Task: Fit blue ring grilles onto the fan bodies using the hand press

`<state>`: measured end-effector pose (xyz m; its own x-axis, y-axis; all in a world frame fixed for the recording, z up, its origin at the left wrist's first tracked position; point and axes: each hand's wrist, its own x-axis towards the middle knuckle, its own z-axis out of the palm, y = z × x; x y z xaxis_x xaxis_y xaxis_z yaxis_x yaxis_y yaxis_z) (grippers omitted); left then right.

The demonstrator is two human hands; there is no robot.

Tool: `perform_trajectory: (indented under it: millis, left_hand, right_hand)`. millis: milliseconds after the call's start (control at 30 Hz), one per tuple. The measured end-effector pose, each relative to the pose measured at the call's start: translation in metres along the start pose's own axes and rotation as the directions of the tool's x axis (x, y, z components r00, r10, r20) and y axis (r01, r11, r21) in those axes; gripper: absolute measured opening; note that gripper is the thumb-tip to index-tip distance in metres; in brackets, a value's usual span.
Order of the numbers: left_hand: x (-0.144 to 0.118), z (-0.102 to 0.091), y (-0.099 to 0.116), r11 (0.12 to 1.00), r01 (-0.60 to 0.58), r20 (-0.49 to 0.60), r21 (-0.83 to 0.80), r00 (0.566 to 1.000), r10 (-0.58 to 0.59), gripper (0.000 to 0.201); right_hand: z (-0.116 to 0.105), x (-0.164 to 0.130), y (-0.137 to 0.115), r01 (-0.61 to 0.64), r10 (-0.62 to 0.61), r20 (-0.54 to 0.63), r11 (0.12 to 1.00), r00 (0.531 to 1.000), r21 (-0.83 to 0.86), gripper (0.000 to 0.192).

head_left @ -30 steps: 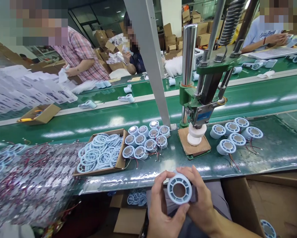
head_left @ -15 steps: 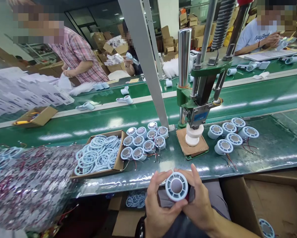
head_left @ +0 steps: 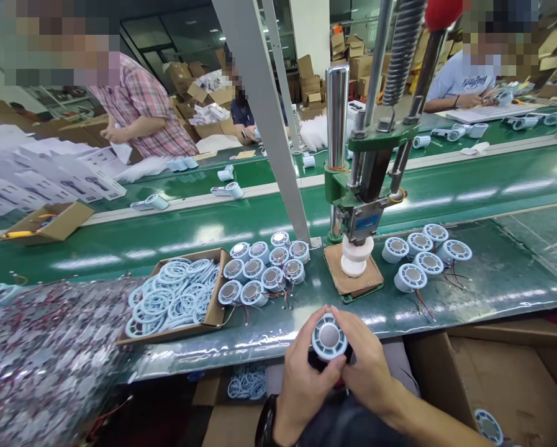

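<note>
"How are the 2 hands set?"

"Close together, fingertips nearly meeting at the top. Both curve in around a light-blue motor housing [head_left: 329,338] and press it from opposite sides."

"What does the left hand [head_left: 305,375] touch?"

"Its thumb lies against the lower rim, and its fingers reach up along the side to the top edge. A black wristband [head_left: 266,423] is on that wrist."

"And the right hand [head_left: 369,366]?"

"Fingers bent along the other side, their tips at the upper rim. I cannot tell where its thumb presses. Neither grip is spread wider than the housing."

"Which way does the housing face?"

"Its spoked ring and grey centre disc tilt up toward the camera. It is held near the front edge of the green workbench [head_left: 502,279], nearer the wearer than the hand press [head_left: 364,220]."

"What stands around it?"

"The press has a white plunger [head_left: 356,254] over a brown cardboard pad [head_left: 341,278]. Left of that is a cluster of 11 similar housings [head_left: 253,268], just beside a cardboard tray [head_left: 217,305] heaped with light-blue rings [head_left: 169,297]. On the other side of the press, a group of 6 housings [head_left: 428,264] stands with thin wires [head_left: 424,304] trailing onto the bench."
</note>
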<state>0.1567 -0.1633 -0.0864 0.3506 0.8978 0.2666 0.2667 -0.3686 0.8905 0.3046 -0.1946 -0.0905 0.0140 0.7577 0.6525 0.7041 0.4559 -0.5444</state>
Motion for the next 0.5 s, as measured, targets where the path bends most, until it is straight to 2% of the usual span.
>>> perform_trajectory:
  millis: [67,133,167,233,300,333,400,467,500]
  left_hand:
    - [0.021,0.007,-0.008,0.987,0.134,-0.023,-0.089,0.99,-0.137,0.055]
    - [0.049,0.015,-0.015,0.959,0.222,-0.053,-0.174,0.971,-0.235,0.055]
    - [0.064,0.019,-0.017,0.949,0.237,-0.064,-0.209,0.965,-0.255,0.055]
    - [0.093,0.027,-0.018,0.94,0.222,-0.065,-0.257,0.967,-0.246,0.055]
    - [0.116,0.035,-0.017,0.936,0.188,-0.05,-0.297,0.976,-0.212,0.053]
    - [0.125,0.038,-0.016,0.932,0.174,-0.041,-0.316,0.98,-0.197,0.052]
    - [0.137,0.042,-0.015,0.925,0.156,-0.02,-0.346,0.985,-0.173,0.05]
    - [0.142,0.044,-0.015,0.92,0.145,-0.004,-0.365,0.988,-0.157,0.05]
    - [0.143,0.045,-0.015,0.918,0.14,0.004,-0.372,0.989,-0.149,0.051]
  right_hand:
    - [-0.025,0.021,0.012,0.082,-0.057,0.2,0.989,0.978,-0.121,0.069]
    - [-0.068,0.06,0.016,0.184,-0.094,0.323,0.948,0.942,-0.261,0.067]
    - [-0.094,0.086,0.014,0.201,-0.103,0.288,0.921,0.952,-0.335,0.064]
    - [-0.145,0.146,0.002,0.15,-0.14,0.054,0.875,0.989,-0.46,0.05]
    - [-0.184,0.209,-0.014,0.094,-0.212,-0.181,0.857,0.96,-0.506,0.046]
    - [-0.196,0.24,-0.02,0.056,-0.203,-0.234,0.856,0.951,-0.513,0.047]
    - [-0.205,0.292,-0.024,-0.004,-0.156,-0.287,0.874,0.945,-0.486,0.043]
    - [-0.198,0.328,-0.017,-0.035,-0.08,-0.227,0.886,0.971,-0.462,0.04]
    - [-0.192,0.338,-0.011,-0.004,-0.082,-0.165,0.886,0.983,-0.463,0.041]
